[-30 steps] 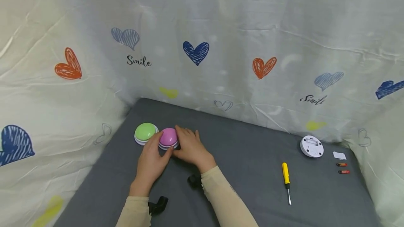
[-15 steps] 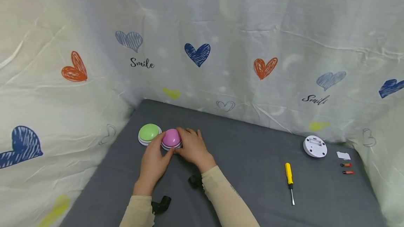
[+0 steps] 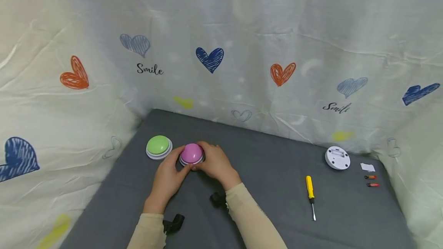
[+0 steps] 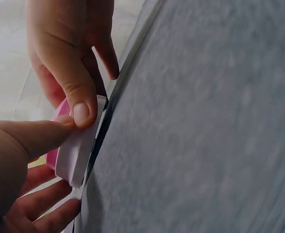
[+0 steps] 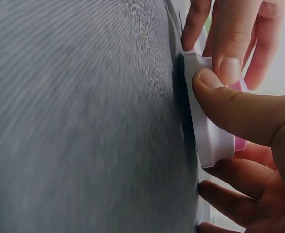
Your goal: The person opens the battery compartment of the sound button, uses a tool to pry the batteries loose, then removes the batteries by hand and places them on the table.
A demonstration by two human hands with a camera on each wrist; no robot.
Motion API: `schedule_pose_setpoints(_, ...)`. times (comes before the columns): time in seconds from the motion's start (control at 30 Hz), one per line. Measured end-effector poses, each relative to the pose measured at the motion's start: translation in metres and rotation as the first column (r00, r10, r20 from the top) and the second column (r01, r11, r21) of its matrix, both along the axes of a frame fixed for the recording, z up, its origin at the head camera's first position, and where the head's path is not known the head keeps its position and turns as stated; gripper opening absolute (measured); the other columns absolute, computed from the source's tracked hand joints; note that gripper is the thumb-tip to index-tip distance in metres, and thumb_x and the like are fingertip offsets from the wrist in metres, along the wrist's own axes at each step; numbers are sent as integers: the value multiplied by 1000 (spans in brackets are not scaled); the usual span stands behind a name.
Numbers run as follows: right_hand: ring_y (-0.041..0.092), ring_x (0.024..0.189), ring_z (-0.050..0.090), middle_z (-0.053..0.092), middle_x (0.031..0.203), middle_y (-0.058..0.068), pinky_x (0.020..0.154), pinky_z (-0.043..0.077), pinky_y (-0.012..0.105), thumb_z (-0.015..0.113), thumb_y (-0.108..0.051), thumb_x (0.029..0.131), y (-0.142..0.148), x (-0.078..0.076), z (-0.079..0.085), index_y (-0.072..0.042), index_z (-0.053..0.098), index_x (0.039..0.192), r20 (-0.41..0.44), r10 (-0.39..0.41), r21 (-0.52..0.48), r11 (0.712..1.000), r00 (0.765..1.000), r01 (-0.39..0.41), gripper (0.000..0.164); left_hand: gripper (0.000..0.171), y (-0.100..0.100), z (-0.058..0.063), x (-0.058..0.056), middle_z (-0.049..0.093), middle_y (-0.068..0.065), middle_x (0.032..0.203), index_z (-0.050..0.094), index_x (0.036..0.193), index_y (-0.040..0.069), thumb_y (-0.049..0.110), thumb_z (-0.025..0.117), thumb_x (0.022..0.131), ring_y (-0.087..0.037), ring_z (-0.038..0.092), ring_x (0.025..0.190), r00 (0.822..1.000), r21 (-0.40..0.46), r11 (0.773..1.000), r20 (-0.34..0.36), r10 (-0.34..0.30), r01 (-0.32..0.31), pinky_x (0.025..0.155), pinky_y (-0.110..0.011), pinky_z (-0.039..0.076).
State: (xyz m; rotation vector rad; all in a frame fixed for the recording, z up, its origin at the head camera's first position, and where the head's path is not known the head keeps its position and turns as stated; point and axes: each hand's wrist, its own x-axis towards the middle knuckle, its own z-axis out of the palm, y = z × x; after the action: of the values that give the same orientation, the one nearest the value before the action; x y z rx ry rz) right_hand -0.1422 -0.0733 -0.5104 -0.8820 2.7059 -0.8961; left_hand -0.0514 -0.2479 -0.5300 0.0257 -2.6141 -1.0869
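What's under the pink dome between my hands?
A white base sits under the pink dome, your left hand and right hand gripping it, with gray cloth below. The base's underside, and anything directly beneath it, is hidden.

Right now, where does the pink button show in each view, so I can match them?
Head: the pink button is below and slightly left of centre, between the left hand and right hand.
Left wrist: left of centre, mostly its white base, partly behind the thumbs.
Right wrist: right of centre, pink edge facing right, again partly behind the thumbs.
Shared landmark: both thumbs, close together at the base.
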Motion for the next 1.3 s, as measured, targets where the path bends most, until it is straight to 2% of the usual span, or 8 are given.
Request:
schedule_pose_setpoints(0.2,24,124,69,71,140,5,117,48,49,96,-33,89,28,4,-1,-11,63,151,57,-30,-67,997,998,34,74,67,13,0,-3,63,-18,149,61,152,4,16,91,93,-38,61,138,997,-6,997,-12,-77,77,112,-60,51)
schedule_pose_setpoints(0.37,24,124,69,71,142,4,107,56,44,95,-36,89,48,9,-2,-14,61,154,78,-73,-74,994,994,79,77,65,25,1,-5,62,-19,151,63,150,4,19,91,93,-38,61,139,992,-29,991,-11,-129,129,111,-60,52)
schedule_pose_setpoints(0.43,24,124,69,71,142,5,106,56,44,95,-36,89,56,10,-2,-13,61,154,76,-83,-79,993,994,89,77,64,30,1,-6,62,-18,151,64,149,4,19,91,93,-38,61,139,989,-36,988,-12,-147,147,111,-60,52)
schedule_pose_setpoints(0.67,25,126,69,71,142,6,106,57,45,96,-35,87,84,15,-6,-13,61,155,87,-119,-106,986,989,128,79,62,54,-1,-9,64,-18,149,67,147,5,17,93,92,-38,63,137,982,-56,981,-27,-187,185,108,-61,54)
schedule_pose_setpoints(1.03,30,128,68,70,144,7,108,55,50,97,-31,87,127,25,-9,-13,61,155,115,-176,-114,975,978,189,79,58,94,1,-12,64,-19,150,68,145,2,14,91,93,-37,64,136,973,-40,972,29,-230,231,109,-58,55)
schedule_pose_setpoints(1.3,31,127,69,72,141,10,108,55,53,99,-25,84,158,32,-11,-10,63,153,90,-241,-125,960,966,251,80,57,130,5,-16,64,-18,149,69,144,3,14,91,93,-36,65,135,965,0,967,64,-254,255,108,-56,56)
